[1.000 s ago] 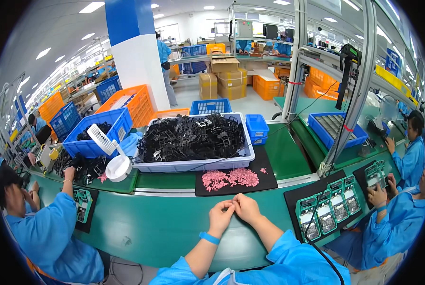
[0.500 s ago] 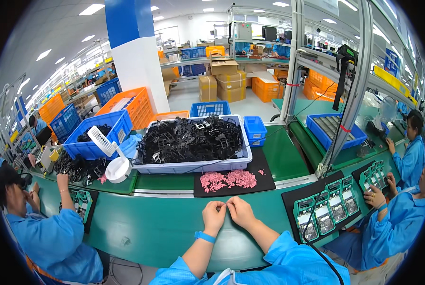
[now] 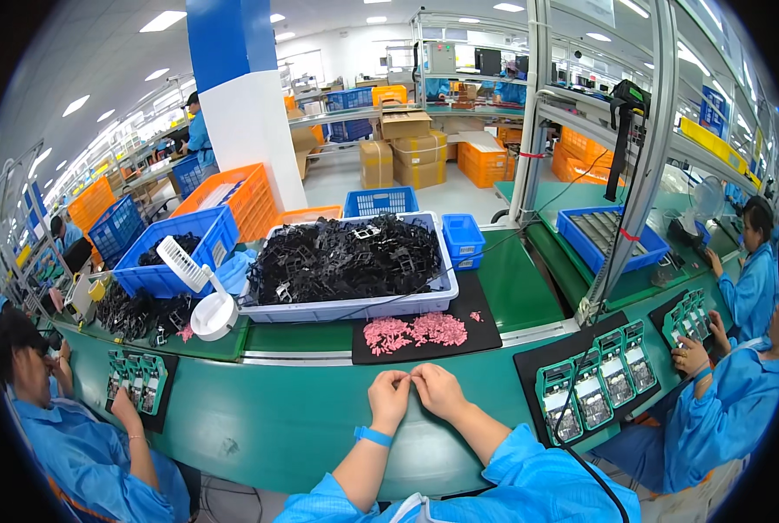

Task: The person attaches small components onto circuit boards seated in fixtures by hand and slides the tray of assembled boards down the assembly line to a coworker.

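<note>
Over the green worktop (image 3: 259,410), my left hand (image 3: 389,399) and my right hand (image 3: 439,391) meet at the fingertips. Each is closed in a pinch, and whatever sits between the fingers is too small or hidden to name. Just beyond them, two heaps of small pink pieces (image 3: 414,334) lie on a black mat (image 3: 485,336). Behind the mat stands a pale tray (image 3: 355,308) heaped with black plastic frames (image 3: 346,261). To the right, a dark pad (image 3: 529,370) carries a row of green fixtures (image 3: 592,392) with small boards in them.
A white fan (image 3: 214,315) stands left of the tray, beside a blue crate (image 3: 176,270). Small blue bins (image 3: 464,237) sit right of it. Co-workers (image 3: 84,436) (image 3: 738,410) sit at both sides with fixtures. A cable (image 3: 572,444) crosses near my right arm.
My hands stay pinched together in nearly the same place. The left co-worker's hand has come down from the black parts to the green fixtures. Another person now shows by the pillar.
</note>
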### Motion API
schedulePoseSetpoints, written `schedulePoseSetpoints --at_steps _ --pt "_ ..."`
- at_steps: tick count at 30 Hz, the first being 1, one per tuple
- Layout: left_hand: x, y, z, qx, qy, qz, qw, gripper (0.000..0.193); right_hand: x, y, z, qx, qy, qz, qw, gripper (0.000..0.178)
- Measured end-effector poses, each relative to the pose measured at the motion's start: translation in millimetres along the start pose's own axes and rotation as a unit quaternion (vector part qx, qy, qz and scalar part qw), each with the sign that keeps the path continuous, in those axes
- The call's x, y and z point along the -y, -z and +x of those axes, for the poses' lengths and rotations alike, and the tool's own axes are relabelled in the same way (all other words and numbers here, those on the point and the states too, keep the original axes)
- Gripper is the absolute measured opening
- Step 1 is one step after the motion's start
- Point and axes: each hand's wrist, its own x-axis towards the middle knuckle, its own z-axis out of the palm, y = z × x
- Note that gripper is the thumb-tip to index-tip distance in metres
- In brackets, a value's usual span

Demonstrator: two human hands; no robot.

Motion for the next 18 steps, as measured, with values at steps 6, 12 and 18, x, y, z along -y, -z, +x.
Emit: schedulePoseSetpoints --at_steps 6,12,18 --pt "-0.7 -0.2 1.1 0.004 0.002 -0.004 1.0 0.009 -2.1 0.7 0.2 -0.004 -0.001 0.011 1.0 0.006" --pt "1.2 -0.1 1.0 0.009 0.015 -0.008 1.0 0.01 -5.6 -1.1 0.4 -0.001 0.01 -0.001 1.0 0.008" --pt "-0.2 -0.2 1.7 0.012 0.013 0.002 1.0 0.01 -6.7 -1.2 -0.6 -0.002 0.012 -0.008 1.0 0.007"
